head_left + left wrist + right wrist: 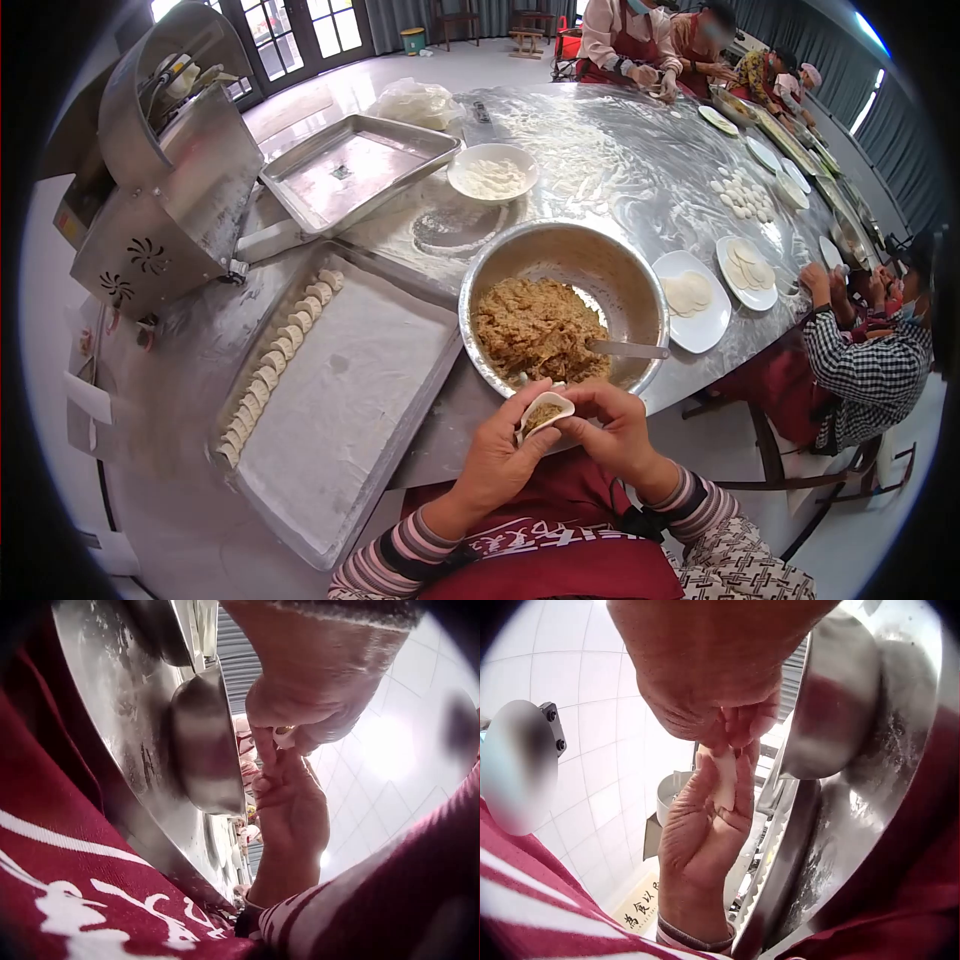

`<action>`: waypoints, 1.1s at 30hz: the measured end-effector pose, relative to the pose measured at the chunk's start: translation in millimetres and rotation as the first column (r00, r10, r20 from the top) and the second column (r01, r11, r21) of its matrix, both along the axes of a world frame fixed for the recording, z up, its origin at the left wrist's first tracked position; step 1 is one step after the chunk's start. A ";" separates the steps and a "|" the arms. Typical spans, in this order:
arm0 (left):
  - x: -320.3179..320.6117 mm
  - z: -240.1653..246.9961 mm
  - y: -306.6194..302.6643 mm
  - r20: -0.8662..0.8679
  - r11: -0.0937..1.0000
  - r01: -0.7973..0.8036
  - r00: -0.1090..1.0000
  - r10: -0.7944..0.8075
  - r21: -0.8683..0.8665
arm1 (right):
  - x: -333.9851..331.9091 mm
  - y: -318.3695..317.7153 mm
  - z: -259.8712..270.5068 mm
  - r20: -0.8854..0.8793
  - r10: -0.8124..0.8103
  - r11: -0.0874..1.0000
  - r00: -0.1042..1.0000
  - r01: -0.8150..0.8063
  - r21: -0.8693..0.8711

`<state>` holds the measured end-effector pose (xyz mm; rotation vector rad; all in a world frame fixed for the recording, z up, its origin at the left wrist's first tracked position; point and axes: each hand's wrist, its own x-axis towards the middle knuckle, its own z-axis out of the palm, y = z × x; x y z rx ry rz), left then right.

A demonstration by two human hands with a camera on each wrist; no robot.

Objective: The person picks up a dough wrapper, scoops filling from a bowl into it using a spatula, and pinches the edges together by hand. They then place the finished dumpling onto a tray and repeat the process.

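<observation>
A dumpling wrapper with brown filling (545, 412) is held between both hands in front of the apron, just past the near rim of the metal bowl. The left hand (503, 450) cups it from one side, its thumb at the wrapper's edge. On the other side the right hand (617, 437) pinches the rim between thumb and fingers. In the right wrist view the pale wrapper (725, 780) stands between the two hands' fingers. The large bowl (640, 270) contains a mound of brown filling (535, 325), with a flat metal handle (630, 349) sticking out over its rim.
Left of the bowl, a lined tray (345, 400) carries a row of folded dumplings (275, 360). Plates of round wrappers (687, 295) lie to the right. Beyond are a flour bowl (492, 172), another tray (360, 165) and a metal machine (165, 190). Other people sit and stand around the table.
</observation>
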<state>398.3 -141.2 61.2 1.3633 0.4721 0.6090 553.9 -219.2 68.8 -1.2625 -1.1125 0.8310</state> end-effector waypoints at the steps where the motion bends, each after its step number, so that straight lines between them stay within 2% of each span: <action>1: -0.5 -0.2 -0.6 -0.002 1.000 -0.001 1.000 0.001 0.000 | 0.5 1.2 1.0 0.384 -0.085 0.987 0.919 0.026 0.157; 2: -0.6 -0.5 -1.2 -0.005 1.000 -0.017 1.000 0.016 -0.020 | -1.3 1.9 1.5 0.383 -0.085 0.987 0.920 0.026 0.157; 4: -0.3 -0.9 -1.7 -0.009 0.999 -0.027 1.000 0.027 -0.038 | -6.3 3.0 1.8 0.402 -0.189 0.968 0.896 0.101 0.228; 5: 0.0 -0.6 -1.8 0.001 0.999 -0.052 0.999 0.052 0.008 | -6.4 0.9 1.0 0.401 -0.191 0.968 0.896 0.104 0.229; 7: 0.4 1.1 -2.5 0.013 0.996 -0.078 0.997 0.077 0.054 | -5.6 -3.5 -0.4 0.286 -0.198 0.980 0.937 0.197 0.034; 10: 2.0 3.3 -4.8 0.020 0.994 -0.101 0.995 0.102 -0.040 | -4.2 -3.9 0.7 0.351 -0.170 0.982 0.921 0.130 0.134; 12: 3.5 1.8 -6.0 0.053 0.987 -0.116 0.991 0.123 -0.116 | -5.2 -4.6 6.2 0.371 -0.176 0.982 0.912 0.136 0.132; 16: 2.9 2.7 -5.9 0.036 0.988 -0.102 0.994 0.107 -0.119 | -6.6 -3.2 7.4 0.408 -0.207 0.977 0.889 0.170 0.126; 18: 2.2 2.0 -5.0 0.014 0.994 -0.105 0.994 0.104 0.036 | -6.9 -3.0 6.5 0.383 -0.200 0.979 0.902 0.167 0.119; 20: 2.9 4.0 -5.7 0.016 0.995 -0.098 0.995 0.098 0.007 | -6.0 -2.0 4.6 0.358 -0.193 0.980 0.914 0.163 0.112; 22: 3.7 5.2 -6.4 0.018 0.995 -0.092 0.996 0.093 -0.023 | -3.4 0.6 2.0 0.404 -0.204 0.965 0.892 0.113 0.237; 23: 4.1 5.5 -6.9 0.036 0.995 -0.079 0.996 0.082 -0.066 | -3.1 0.9 0.0 0.404 -0.203 0.965 0.892 0.114 0.235; 25: 4.7 3.8 -7.0 0.056 0.992 -0.063 0.996 0.069 -0.108 | -2.7 1.1 -3.6 0.435 -0.270 0.928 0.859 0.111 0.356; 27: 3.6 -0.5 -5.6 -0.021 0.996 -0.082 0.996 0.083 0.041 | -3.9 0.5 -7.2 0.439 -0.302 0.918 0.846 0.133 0.375; 29: 2.9 0.4 -5.2 -0.028 0.992 -0.103 0.994 0.105 0.068 | -4.8 2.1 -5.0 0.442 -0.330 0.907 0.834 0.149 0.395; 31: 2.6 0.9 -5.9 -0.038 0.989 -0.120 0.992 0.124 0.089 | -5.8 1.0 3.3 0.376 -0.251 0.959 0.892 0.177 0.220; 33: 3.0 1.0 -6.8 -0.083 0.976 -0.131 0.986 0.147 0.174 | -3.6 1.9 0.5 0.366 -0.225 0.966 0.903 0.158 0.204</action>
